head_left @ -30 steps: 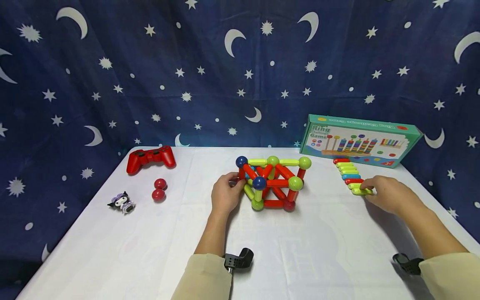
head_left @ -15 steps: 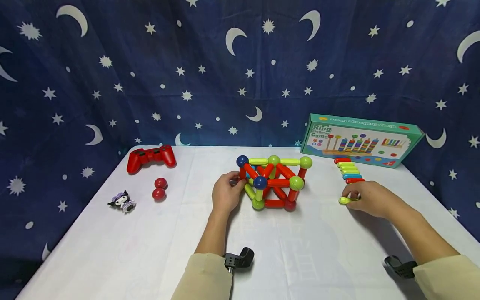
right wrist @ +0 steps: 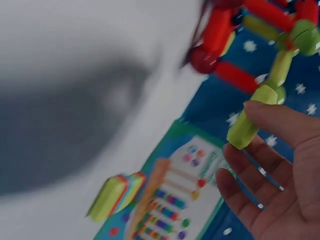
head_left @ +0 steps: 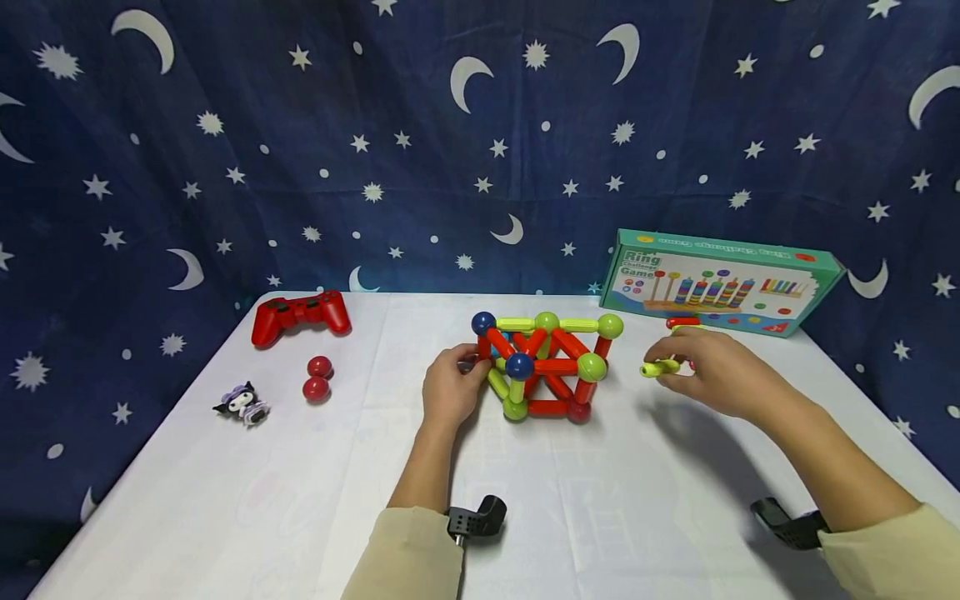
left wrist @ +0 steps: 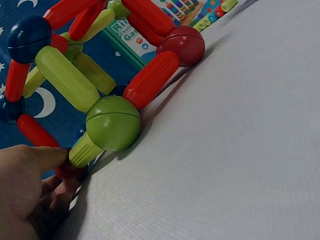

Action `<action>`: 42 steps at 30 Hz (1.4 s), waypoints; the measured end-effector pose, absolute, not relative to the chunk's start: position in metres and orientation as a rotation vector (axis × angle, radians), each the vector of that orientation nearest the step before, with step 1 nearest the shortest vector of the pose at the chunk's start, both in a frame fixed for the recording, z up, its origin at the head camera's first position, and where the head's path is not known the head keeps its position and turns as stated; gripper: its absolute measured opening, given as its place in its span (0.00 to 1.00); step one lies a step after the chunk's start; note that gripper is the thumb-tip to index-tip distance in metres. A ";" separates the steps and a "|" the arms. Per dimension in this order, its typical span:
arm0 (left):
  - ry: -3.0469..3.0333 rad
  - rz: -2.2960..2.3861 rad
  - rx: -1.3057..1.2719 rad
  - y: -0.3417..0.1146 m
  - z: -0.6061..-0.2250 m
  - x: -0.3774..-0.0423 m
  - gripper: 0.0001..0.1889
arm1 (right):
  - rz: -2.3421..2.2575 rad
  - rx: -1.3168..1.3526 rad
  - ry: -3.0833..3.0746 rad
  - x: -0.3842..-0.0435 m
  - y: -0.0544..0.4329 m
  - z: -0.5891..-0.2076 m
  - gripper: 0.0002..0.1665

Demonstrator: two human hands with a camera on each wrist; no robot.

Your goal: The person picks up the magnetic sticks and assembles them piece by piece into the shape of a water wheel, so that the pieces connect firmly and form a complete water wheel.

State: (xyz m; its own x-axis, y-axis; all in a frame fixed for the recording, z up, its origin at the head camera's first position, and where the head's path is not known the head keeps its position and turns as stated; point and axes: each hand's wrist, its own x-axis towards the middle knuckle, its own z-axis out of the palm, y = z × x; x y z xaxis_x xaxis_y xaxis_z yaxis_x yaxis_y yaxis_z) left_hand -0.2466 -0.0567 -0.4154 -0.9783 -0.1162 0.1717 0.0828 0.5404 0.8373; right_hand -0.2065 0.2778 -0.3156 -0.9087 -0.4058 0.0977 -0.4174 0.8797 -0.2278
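Framework (head_left: 555,366): stands upright mid-table (head_left: 570,508), a cage of balls and sticks.
Left hand (head_left: 448,392): thumb and fingers pinch a dark red ball (left wrist: 72,172) at its lower corner, seemingly steadying it.
Right hand (head_left: 723,375): pinches a yellow-green stick (head_left: 660,367), raised, apart from the framework.
Joined: the main cage.
Unjoined: the pinched stick, a row of loose sticks (right wrist: 108,200) by the box (head_left: 720,279), probably two red balls (head_left: 317,389).

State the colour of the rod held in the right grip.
The rod is yellow-green; the right wrist view shows it best.
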 end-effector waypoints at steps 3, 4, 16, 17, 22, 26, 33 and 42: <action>-2.571 -1.414 0.032 -0.057 -0.415 -0.247 0.15 | 0.389 0.688 -2.936 -0.204 0.261 -0.308 0.13; -2.570 -1.415 0.031 -0.058 -0.415 -0.247 0.15 | 0.394 0.701 -2.919 -0.203 0.256 -0.306 0.14; -2.575 -1.401 0.016 -0.058 -0.415 -0.248 0.15 | 0.293 0.827 -2.797 -0.207 0.223 -0.300 0.16; -2.573 -1.401 0.017 -0.058 -0.415 -0.248 0.15 | 0.282 0.836 -2.793 -0.208 0.221 -0.300 0.16; -2.573 -1.412 0.027 -0.058 -0.415 -0.248 0.15 | 0.237 0.848 -2.791 -0.212 0.213 -0.300 0.16; -2.575 -1.411 0.023 -0.058 -0.415 -0.248 0.15 | 0.244 0.829 -2.816 -0.213 0.208 -0.301 0.17; -2.563 -1.399 0.004 -0.059 -0.417 -0.249 0.15 | 0.240 0.823 -2.816 -0.216 0.204 -0.303 0.17; -2.555 -1.406 -0.006 -0.059 -0.417 -0.249 0.15 | 0.477 0.678 -2.763 -0.213 0.215 -0.307 0.14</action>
State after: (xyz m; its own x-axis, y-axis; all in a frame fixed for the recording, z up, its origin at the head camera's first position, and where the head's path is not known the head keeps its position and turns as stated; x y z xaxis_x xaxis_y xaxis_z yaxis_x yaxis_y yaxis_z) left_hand -0.2490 -0.0590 -0.4171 -0.9748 -0.1039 0.1975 0.1112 0.5411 0.8336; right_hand -0.2133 0.2152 -0.3070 -0.8587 -0.4006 0.3198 -0.4846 0.8377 -0.2519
